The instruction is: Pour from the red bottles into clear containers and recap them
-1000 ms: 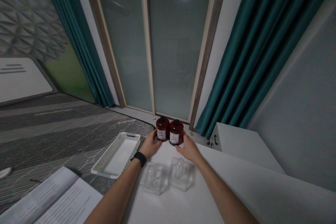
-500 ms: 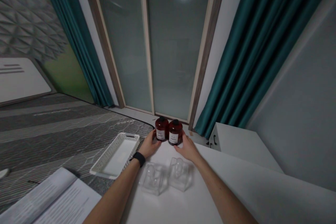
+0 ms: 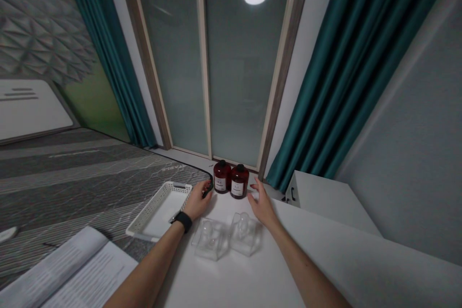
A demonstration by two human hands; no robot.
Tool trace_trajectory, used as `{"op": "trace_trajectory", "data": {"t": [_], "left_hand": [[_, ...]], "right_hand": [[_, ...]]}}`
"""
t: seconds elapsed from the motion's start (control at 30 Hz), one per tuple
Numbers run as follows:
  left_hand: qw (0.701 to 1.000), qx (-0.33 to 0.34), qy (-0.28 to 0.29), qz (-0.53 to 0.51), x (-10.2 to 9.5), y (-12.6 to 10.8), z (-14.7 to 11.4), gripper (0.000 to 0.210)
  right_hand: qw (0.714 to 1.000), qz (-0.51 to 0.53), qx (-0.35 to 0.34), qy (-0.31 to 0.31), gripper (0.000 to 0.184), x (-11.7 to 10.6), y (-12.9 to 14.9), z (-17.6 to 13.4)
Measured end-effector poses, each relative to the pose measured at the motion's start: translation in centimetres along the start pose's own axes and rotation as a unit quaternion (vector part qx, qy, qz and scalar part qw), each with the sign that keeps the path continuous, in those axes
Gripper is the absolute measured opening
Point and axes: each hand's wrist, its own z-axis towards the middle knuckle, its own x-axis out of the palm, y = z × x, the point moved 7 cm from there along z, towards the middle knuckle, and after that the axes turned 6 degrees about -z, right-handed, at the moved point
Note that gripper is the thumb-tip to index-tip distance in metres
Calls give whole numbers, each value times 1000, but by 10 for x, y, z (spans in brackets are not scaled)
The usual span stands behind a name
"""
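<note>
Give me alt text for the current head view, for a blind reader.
A person's left hand and right hand, both open, flank two dark red bottles standing side by side on a white table. Nearer the camera lie two clear plastic pieces; a white basket sits left.

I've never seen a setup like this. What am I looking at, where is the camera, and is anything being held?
There is no machine here, just a person's two bare hands. The view comes from a camera worn on the head, looking forward and down. The left hand, with a dark wristband, and the right hand flank two dark red bottles with pale labels. Both hands look open, holding nothing. Nearer on the white tabletop are two clear plastic pieces. To the left are a white basket and an open booklet.
</note>
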Motion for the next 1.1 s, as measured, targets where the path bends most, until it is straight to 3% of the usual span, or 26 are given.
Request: {"op": "trace_trajectory", "data": {"t": [0.1,0.27,0.43,0.57,0.7,0.77,0.97,1.1], "left_hand": [[1000,-10,23,-7,-13,-15,-6,30],[994,-25,94,-42,-36,-51,-30,38],[952,-40,292,-87,-41,-70,-66,43],[925,-25,376,-46,-42,-65,-88,66],[926,-31,375,3,-37,-55,-100,90],[932,-31,361,15,-34,-53,-103,94],[940,7,339,47,-26,-62,-105,75],[944,17,328,46,-22,-70,-105,73]], "right_hand": [[999,19,17,-22,48,-8,0,-5],[997,55,32,-40,35,-24,9,-24],[995,77,19,-55,30,-42,31,-57],[997,70,-27,-35,25,-46,52,-82],[993,13,-114,32,32,-39,75,-98],[990,-15,-125,59,39,-36,80,-102],[992,-31,-72,103,47,-30,77,-108],[995,-6,-39,90,46,-38,76,-114]]}}
